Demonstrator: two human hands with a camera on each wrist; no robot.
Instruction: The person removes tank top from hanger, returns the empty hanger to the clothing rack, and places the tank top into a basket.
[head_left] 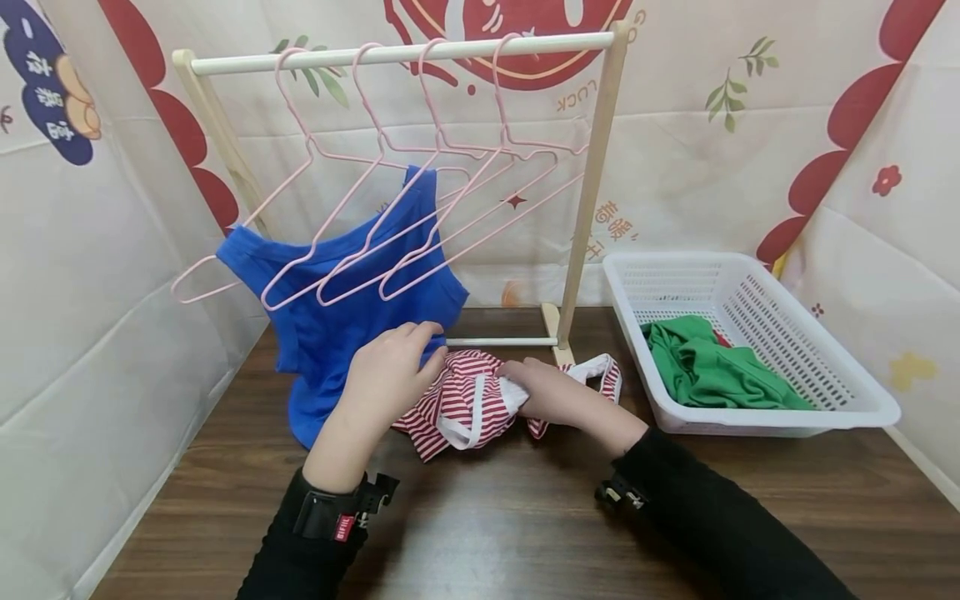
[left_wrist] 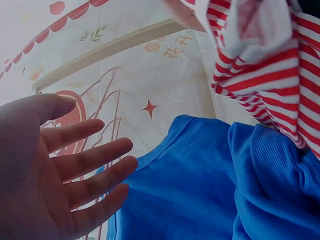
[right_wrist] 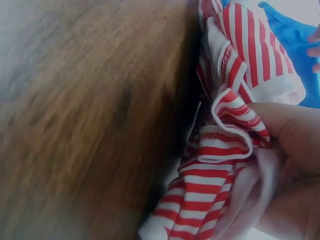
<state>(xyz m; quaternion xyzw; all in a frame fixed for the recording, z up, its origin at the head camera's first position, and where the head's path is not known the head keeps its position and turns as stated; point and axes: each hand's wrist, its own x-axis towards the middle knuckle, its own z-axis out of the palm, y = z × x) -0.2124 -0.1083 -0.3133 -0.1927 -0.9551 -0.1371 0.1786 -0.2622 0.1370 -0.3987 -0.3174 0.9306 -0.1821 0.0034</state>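
A red-and-white striped garment with white trim [head_left: 468, 400] lies bunched on the table below the rack. My right hand [head_left: 551, 392] pinches its white edge; the right wrist view shows the striped cloth [right_wrist: 205, 185] gathered against the thumb and fingers. My left hand [head_left: 393, 367] hovers in front of a blue sleeveless top [head_left: 360, 283]. In the left wrist view that hand [left_wrist: 75, 170] has its fingers spread and holds nothing. The blue top hangs on the leftmost pink hanger [head_left: 206, 279], its lower part drooping to the table.
A wooden rack with a white rail [head_left: 405, 54] carries several pink hangers. At the right stands a white plastic basket [head_left: 787, 333] with a green garment [head_left: 720, 367] inside and a bit of red beneath it. Patterned cloth walls [head_left: 750, 167] enclose the dark wooden table [head_left: 487, 533].
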